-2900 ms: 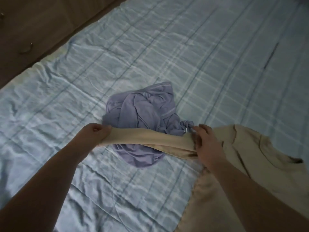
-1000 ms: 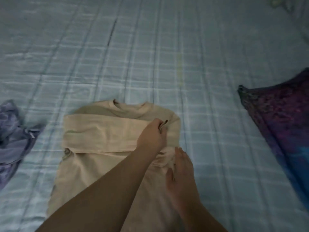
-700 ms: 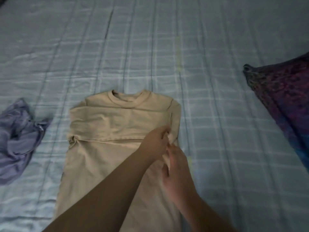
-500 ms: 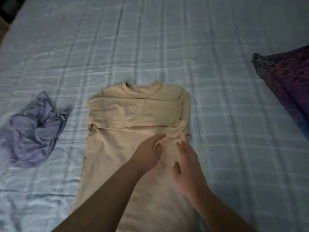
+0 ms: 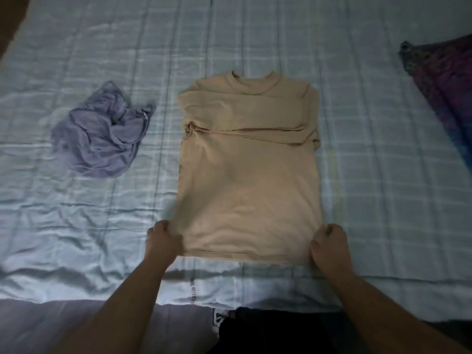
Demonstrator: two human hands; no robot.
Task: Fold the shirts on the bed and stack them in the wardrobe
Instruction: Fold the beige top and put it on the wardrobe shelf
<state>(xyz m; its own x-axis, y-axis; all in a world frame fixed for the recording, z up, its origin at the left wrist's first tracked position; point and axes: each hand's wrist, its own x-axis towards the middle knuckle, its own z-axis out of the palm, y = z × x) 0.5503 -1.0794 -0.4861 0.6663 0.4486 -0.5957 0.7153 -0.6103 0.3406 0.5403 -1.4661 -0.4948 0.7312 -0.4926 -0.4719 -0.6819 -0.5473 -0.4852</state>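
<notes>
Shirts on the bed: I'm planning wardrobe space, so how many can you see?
2. A beige shirt lies flat mid-bed, its hem held by the left hand and right hand. A purple shirt lies crumpled to its left. More may be out of view.

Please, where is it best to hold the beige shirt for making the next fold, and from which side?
Grip the beige shirt at its two bottom hem corners, from the near edge, as the left hand and right hand do. It lies flat, collar far, sleeves folded in, so probably the hem lifts toward the collar.
</notes>
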